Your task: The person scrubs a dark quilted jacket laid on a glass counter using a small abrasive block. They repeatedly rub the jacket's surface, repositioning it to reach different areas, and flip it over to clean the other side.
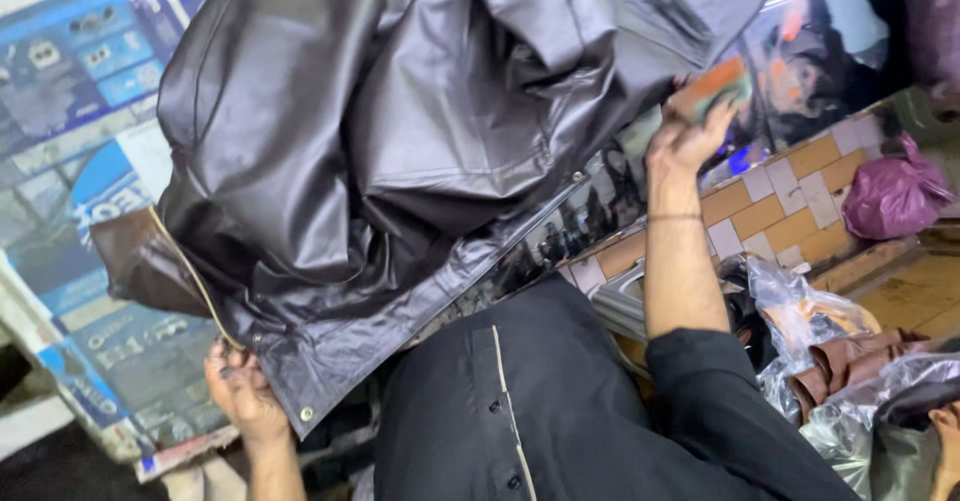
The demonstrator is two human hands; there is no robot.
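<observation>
Left hand [240, 391] grip clamped on dark leather jacket [400, 151] hem | right hand [690, 136] clamped on blurred sponge-like pad [715, 86] | pink bag [890, 196] far right | plastic-wrapped goods [830, 346] near right, partly cut off.

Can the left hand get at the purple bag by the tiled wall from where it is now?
Probably not. The left hand grips the jacket's lower edge at the far side, and the person's torso and raised right arm lie between it and the purple bag.

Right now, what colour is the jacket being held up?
Glossy dark grey-black leather jacket, with a brown lining at its lower left edge. Head view.
</observation>
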